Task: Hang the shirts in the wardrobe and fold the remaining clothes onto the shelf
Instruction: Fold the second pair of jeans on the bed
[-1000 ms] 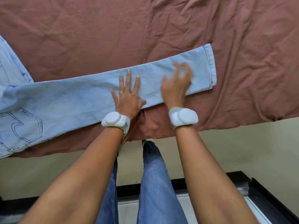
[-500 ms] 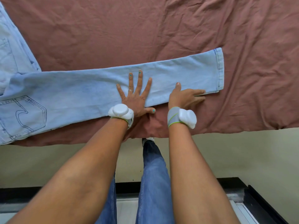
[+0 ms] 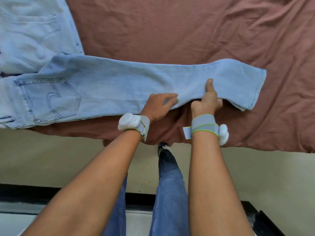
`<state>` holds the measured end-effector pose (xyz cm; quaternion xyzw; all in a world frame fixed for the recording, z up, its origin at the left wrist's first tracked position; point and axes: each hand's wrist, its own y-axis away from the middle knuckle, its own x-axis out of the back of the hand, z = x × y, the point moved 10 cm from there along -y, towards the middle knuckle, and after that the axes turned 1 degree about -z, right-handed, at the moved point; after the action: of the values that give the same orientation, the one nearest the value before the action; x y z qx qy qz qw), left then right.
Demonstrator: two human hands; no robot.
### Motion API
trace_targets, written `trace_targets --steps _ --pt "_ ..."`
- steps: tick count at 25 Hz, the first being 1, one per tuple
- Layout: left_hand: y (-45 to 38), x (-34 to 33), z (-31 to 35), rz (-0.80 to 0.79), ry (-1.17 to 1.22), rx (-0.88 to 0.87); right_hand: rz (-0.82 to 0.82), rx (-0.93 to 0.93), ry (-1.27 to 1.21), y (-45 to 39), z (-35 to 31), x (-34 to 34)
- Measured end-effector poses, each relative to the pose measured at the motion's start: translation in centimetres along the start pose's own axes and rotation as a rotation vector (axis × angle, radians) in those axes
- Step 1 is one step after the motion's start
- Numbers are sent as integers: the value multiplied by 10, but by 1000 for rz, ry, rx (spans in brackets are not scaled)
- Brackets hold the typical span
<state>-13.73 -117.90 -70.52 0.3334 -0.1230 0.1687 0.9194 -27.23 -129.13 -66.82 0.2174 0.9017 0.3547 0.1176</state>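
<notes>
Light blue jeans [image 3: 105, 84] lie across the bed, back pocket at the left and leg hem at the right. My right hand [image 3: 207, 99] grips the lower leg near the hem, thumb on top and fingers tucked under the denim, and that stretch is lifted off the sheet. My left hand [image 3: 160, 104] is at the near edge of the leg just to its left, fingers hidden under the fabric, thumb lying on top.
A rumpled brown sheet [image 3: 187, 31] covers the bed, whose near edge runs across the middle of the view. More light denim [image 3: 34, 31] lies at the upper left. My own legs in blue jeans [image 3: 168, 193] stand on a pale floor [image 3: 51, 159] below.
Both hands were pressing flat on the jeans leg. They have slid to its near edge and taken hold, and the hem end has risen off the sheet.
</notes>
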Motion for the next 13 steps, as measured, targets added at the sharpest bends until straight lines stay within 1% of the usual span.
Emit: trace_targets --steps 1,2,4,6,7,8,10,11,12,13 --pt "4 30 -9 89 243 87 -60 32 -8 17 -1 -14" --pt "11 58 -17 181 404 140 -120 88 -31 34 -5 -27" --pt "44 135 -52 353 561 194 -292 260 33 98 7 -65" --pt "79 201 -95 464 699 243 -462 433 212 172 40 -97" --pt "91 216 -109 491 762 273 -530 552 344 196 51 -103" --pt "117 250 -137 536 830 304 -648 716 523 239 84 -113" --pt "162 298 -189 580 1019 348 -954 1154 976 316 164 -118" --pt "185 320 -222 604 1128 368 -1106 1308 1242 343 222 -112" --pt "198 328 -239 601 1224 382 -1224 1375 1514 345 266 -97" --pt "214 341 -272 618 1289 416 -1317 1336 1762 345 312 -81"
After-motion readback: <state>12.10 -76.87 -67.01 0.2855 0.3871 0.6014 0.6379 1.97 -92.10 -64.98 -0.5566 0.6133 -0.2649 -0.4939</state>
